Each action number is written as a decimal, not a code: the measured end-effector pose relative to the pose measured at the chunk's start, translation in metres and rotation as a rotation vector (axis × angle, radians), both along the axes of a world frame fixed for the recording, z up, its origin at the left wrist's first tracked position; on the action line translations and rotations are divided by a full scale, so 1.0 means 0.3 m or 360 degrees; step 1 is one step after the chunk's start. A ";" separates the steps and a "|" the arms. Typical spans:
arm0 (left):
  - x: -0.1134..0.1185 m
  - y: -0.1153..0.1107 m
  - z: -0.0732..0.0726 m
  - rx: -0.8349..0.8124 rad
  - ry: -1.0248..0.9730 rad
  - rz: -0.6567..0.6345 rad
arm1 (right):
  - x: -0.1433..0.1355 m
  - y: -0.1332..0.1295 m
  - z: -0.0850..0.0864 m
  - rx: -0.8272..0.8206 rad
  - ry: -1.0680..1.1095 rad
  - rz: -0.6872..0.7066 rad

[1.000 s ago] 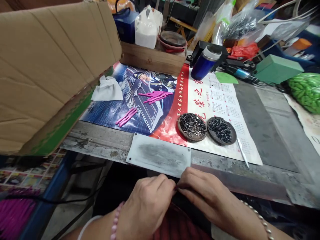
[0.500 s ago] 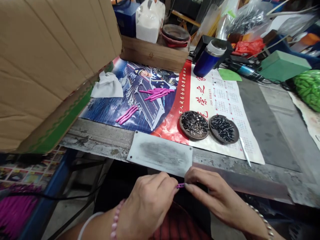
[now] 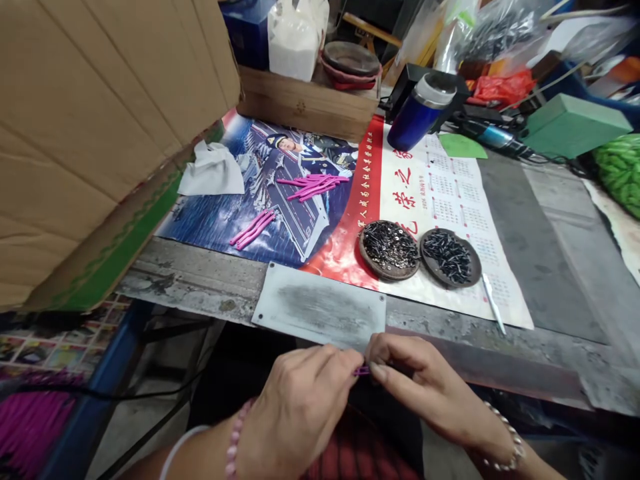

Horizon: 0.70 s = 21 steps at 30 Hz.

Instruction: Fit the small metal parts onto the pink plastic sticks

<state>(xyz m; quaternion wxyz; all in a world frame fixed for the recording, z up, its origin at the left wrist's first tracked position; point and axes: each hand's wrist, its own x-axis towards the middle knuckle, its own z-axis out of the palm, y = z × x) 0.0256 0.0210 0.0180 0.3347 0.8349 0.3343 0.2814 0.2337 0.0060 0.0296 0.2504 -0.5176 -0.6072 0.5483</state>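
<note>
Between my two hands, just off the front edge of the bench, is a small purple piece (image 3: pixel 362 370). My left hand (image 3: pixel 313 393) pinches its left end, with the fingertips mostly hidden behind the knuckles. My right hand (image 3: pixel 420 383) holds the right end between thumb and forefinger. Beyond them lies a grey metal plate (image 3: pixel 320 303) with dark smears. Two groups of pink strips rest on the poster, a larger pile (image 3: pixel 315 185) and a smaller one (image 3: pixel 253 230). One round dish (image 3: pixel 389 275) contains small metal parts, and another dish (image 3: pixel 453 283) holds black pins.
A large cardboard box (image 3: pixel 115 133) stands at the left. Farther back are a white cloth (image 3: pixel 211 170), a blue cup (image 3: pixel 414 123) and a green block (image 3: pixel 575 127). A white stick (image 3: pixel 493 303) lies right of the dishes. More pink strips (image 3: pixel 37 427) are at lower left.
The view has shifted slightly. My right fingertips sit a little closer to my left hand, and less of the purple piece shows between them.
</note>
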 end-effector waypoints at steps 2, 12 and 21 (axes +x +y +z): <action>0.002 0.001 -0.003 0.0053 -0.0028 0.0049 | -0.002 0.004 -0.003 -0.0015 0.0038 -0.0027; 0.018 0.014 -0.020 0.0476 0.0002 0.0105 | -0.023 0.018 -0.015 0.0126 0.0055 -0.0099; -0.012 0.042 -0.063 -0.0311 -0.0397 -0.0066 | 0.038 0.070 0.000 0.0596 -0.0385 -0.0255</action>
